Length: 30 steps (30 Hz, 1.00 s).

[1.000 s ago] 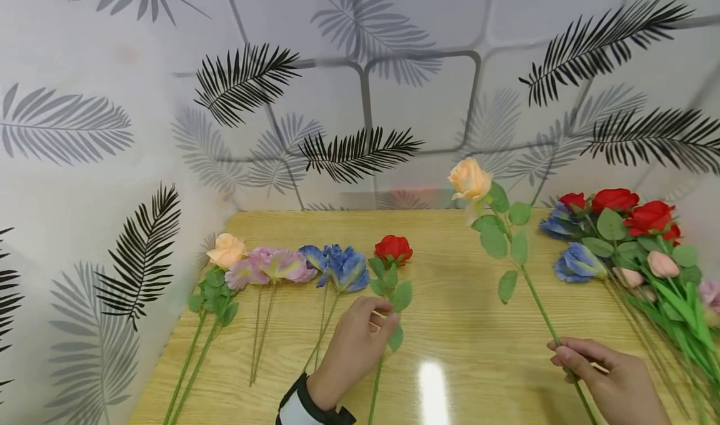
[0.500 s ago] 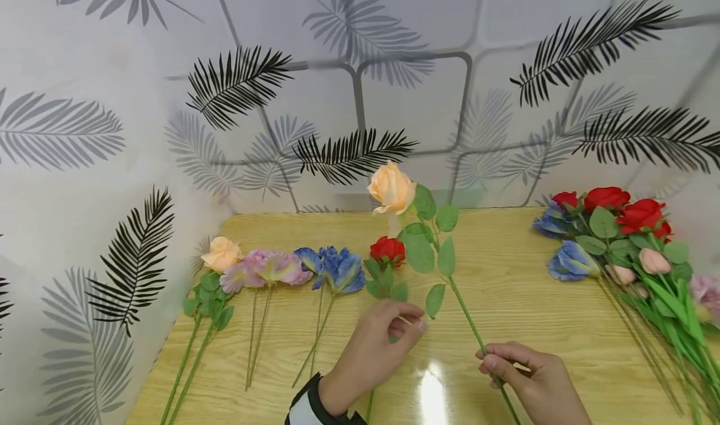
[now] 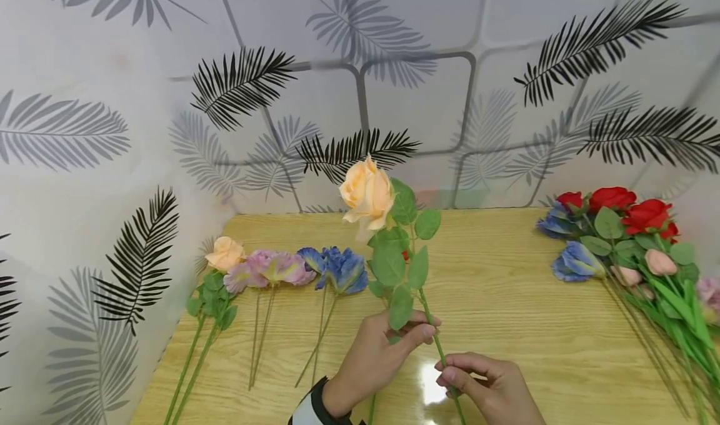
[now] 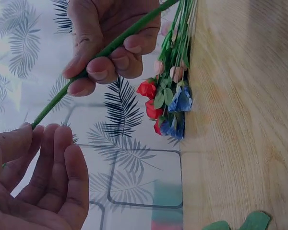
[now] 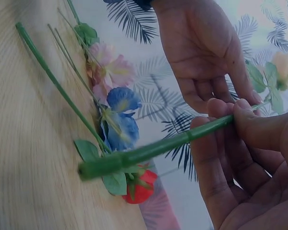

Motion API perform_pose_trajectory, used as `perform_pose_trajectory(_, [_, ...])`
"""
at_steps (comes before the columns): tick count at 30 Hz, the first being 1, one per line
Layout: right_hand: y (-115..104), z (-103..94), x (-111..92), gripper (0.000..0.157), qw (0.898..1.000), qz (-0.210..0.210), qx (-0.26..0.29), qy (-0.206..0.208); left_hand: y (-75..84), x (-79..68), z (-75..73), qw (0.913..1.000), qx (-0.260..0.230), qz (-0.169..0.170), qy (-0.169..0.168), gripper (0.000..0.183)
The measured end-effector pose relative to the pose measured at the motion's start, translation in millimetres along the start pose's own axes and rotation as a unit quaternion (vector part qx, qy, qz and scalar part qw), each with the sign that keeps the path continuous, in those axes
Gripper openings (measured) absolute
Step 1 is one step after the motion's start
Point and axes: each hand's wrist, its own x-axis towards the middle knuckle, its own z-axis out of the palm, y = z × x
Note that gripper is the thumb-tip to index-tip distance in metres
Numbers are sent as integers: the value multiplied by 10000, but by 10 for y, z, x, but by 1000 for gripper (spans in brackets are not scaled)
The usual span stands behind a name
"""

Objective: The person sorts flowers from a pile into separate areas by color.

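A peach artificial rose (image 3: 368, 194) stands tilted above the table, its leafy green stem running down between both hands. My right hand (image 3: 489, 384) pinches the lower stem between thumb and fingers. Higher up, the thumb and forefinger of my left hand (image 3: 382, 356) meet on the same stem; the left wrist view shows this left hand (image 4: 43, 177) with its other fingers loosely bent. Behind the peach rose lies a red rose, mostly hidden in the head view; its bloom (image 5: 140, 187) shows in the right wrist view.
On the wooden table (image 3: 495, 287), another peach rose (image 3: 225, 254), purple flowers (image 3: 272, 267) and blue flowers (image 3: 343, 272) lie in a row at left. A pile of red roses (image 3: 647, 215), blue flowers and pink tulips (image 3: 660, 262) lies at right. Patterned sheeting walls the back and left.
My right hand has brought the peach rose leftward, in front of the red rose. My left hand has shifted slightly right and now takes hold of the stem.
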Motion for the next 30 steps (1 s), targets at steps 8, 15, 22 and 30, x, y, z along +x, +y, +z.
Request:
perform_pose_trajectory(8, [-48, 81, 18, 24, 9994, 332, 99, -41, 1, -8, -19, 9916, -1251, -106, -308, 19])
perform_pose_trajectory(15, [-63, 92, 31, 26, 9968, 747, -24, -275, 15, -30, -22, 9898, -1345, 186, -441, 21])
perform_pose_trajectory(22, [-23, -54, 13, 29, 9914, 1031, -791, -122, 41, -56, -176, 9859, -1632, -373, 21, 27])
perform_pose_trajectory(30, [-10, -359, -3, 31, 9770, 1626, -1327, 378, -11, -131, -419, 9902, -1075, -505, 732, 24])
